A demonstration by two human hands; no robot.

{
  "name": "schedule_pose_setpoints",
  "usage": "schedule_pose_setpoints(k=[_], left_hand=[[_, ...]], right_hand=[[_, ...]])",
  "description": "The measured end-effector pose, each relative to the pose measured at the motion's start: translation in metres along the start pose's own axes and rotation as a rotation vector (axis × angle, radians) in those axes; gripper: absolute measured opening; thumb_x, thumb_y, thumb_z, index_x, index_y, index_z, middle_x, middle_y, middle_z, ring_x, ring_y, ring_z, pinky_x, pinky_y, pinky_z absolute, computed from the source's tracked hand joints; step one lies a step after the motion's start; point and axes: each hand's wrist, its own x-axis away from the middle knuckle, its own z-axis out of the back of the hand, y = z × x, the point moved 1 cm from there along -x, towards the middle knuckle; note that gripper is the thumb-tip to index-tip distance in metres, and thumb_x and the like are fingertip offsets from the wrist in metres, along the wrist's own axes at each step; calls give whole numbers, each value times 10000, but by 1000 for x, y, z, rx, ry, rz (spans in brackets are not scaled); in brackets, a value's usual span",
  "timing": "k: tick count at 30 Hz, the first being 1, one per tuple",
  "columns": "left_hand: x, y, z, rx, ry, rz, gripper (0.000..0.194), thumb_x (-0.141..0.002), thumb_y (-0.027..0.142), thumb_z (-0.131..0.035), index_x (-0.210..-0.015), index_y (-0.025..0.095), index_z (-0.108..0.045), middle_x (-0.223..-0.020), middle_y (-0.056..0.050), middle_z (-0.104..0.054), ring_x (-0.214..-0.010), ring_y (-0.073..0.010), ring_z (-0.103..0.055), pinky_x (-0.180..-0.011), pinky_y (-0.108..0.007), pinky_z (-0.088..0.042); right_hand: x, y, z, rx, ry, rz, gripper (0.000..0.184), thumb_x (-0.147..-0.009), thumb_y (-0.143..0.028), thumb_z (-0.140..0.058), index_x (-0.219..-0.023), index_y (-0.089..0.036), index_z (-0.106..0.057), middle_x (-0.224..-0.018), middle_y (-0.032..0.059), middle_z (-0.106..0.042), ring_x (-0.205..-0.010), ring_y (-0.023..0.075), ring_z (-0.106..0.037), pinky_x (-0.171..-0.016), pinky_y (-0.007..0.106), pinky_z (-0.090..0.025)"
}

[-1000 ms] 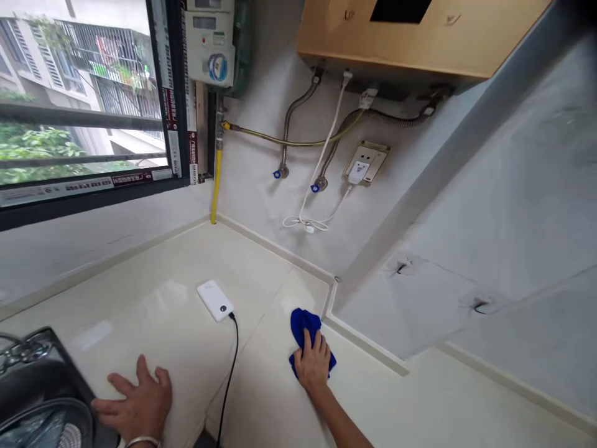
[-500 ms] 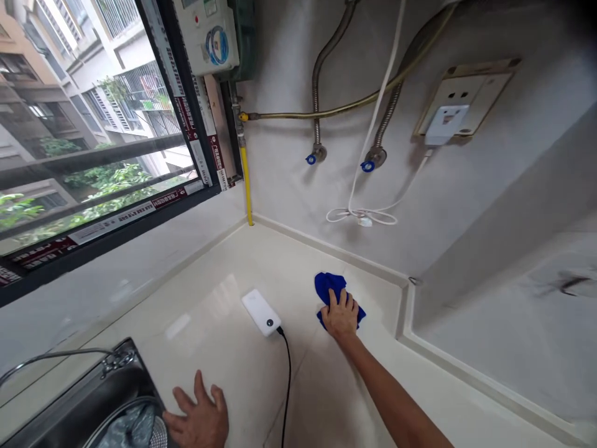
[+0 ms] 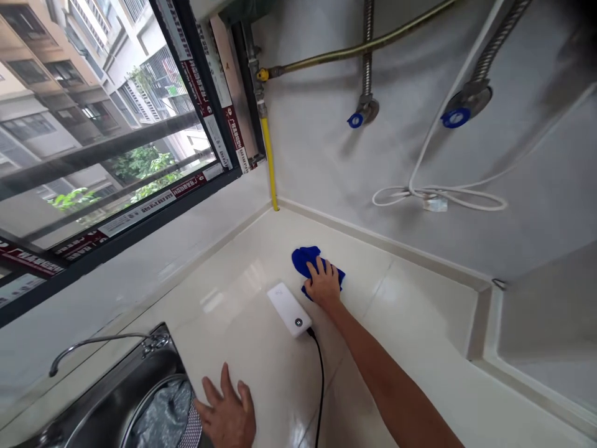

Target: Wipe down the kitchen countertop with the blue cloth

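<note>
My right hand (image 3: 325,285) lies on a blue cloth (image 3: 305,259), pressing it against the pale, glossy countertop (image 3: 387,348). Its fingers are spread and curl over the fabric, and part of the cloth sticks out beyond them. Just left of and nearer than the cloth lies a white power bank (image 3: 288,309) with a black cable (image 3: 321,379) plugged into its end. Down at the lower edge, my left hand (image 3: 228,410) rests beside the sink with fingers apart, holding nothing.
A steel sink (image 3: 100,392) with a curved faucet (image 3: 100,340) is at lower left, a pot with grey fabric inside it. A yellow gas pipe (image 3: 269,155) stands in the corner. Blue-handled valves (image 3: 356,120) and a coiled white cable (image 3: 438,193) are on the wall. A window (image 3: 116,149) is left.
My right hand has slid the blue cloth leftward and farther back toward the corner, nearer the power bank's far end. The camera view has shifted closer to the corner. My left hand stays beside the sink.
</note>
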Motion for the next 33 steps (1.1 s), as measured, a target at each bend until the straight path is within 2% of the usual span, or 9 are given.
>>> schedule_pose_setpoints(k=[4, 9, 11, 18, 24, 28, 30, 33], left_hand=[[1, -1, 0, -2, -12, 2, 531, -981, 435, -359, -1469, 248, -457, -1561, -174, -257, -1383, -526, -258, -1039, -655, -414], [1, -4, -3, -16, 0, 17, 522, -978, 436, -389, -1471, 275, -450, -1566, -154, -263, -1386, -499, -271, -1055, -644, -406], [2, -5, -5, -24, 28, 4, 519, -978, 431, -396, -1469, 273, -455, -1565, -154, -264, -1386, -500, -271, -1062, -635, -404], [3, -10, -11, -11, 84, -15, 516, -961, 406, -447, -1461, 281, -470, -1542, -179, -298, -1372, -533, -290, -1037, -609, -431], [6, -11, -8, -11, 214, -66, 488, -935, 357, -526, -1415, 267, -531, -1518, -220, -324, -1359, -572, -290, -1013, -606, -447], [10, -13, -12, 32, 278, -91, 482, -942, 337, -513, -1417, 260, -528, -1538, -226, -284, -1392, -565, -236, -1011, -610, -445], [8, -13, -14, 59, 255, -64, 465, -952, 352, -491, -1408, 274, -540, -1539, -209, -291, -1392, -551, -250, -1006, -598, -451], [-3, -14, -11, 89, 120, 11, 458, -940, 363, -506, -1384, 271, -570, -1521, -195, -325, -1361, -554, -314, -1036, -605, -423]], right_hand=[[-5, -14, -2, -114, -70, 192, 598, -867, -288, -506, -1462, -243, -505, -1603, 75, -345, -1418, 351, -311, -1164, 494, -191], [3, -5, -3, -192, -129, 400, 589, -877, -299, -514, -1465, -276, -501, -1607, 37, -344, -1444, 318, -288, -1184, 487, -182], [12, -2, -2, -198, -141, 440, 585, -882, -291, -511, -1467, -277, -498, -1609, 38, -342, -1452, 308, -277, -1189, 489, -183], [67, 8, 12, -119, -93, 301, 554, -926, -250, -458, -1479, -252, -481, -1602, 73, -346, -1458, 294, -284, -1192, 487, -215], [137, 41, 31, 2, 23, 237, 529, -930, -238, -426, -1451, -240, -514, -1562, 86, -408, -1432, 286, -343, -1174, 491, -295], [188, 64, 43, 38, 107, 147, 524, -934, -273, -410, -1448, -243, -514, -1545, 85, -427, -1403, 297, -392, -1146, 499, -358], [213, 74, 47, 36, 139, 111, 511, -938, -301, -400, -1426, -233, -537, -1530, 89, -443, -1392, 301, -415, -1142, 496, -374], [252, 86, 49, 17, 178, 59, 513, -927, -350, -397, -1396, -238, -572, -1494, 94, -485, -1362, 321, -465, -1114, 504, -418]])
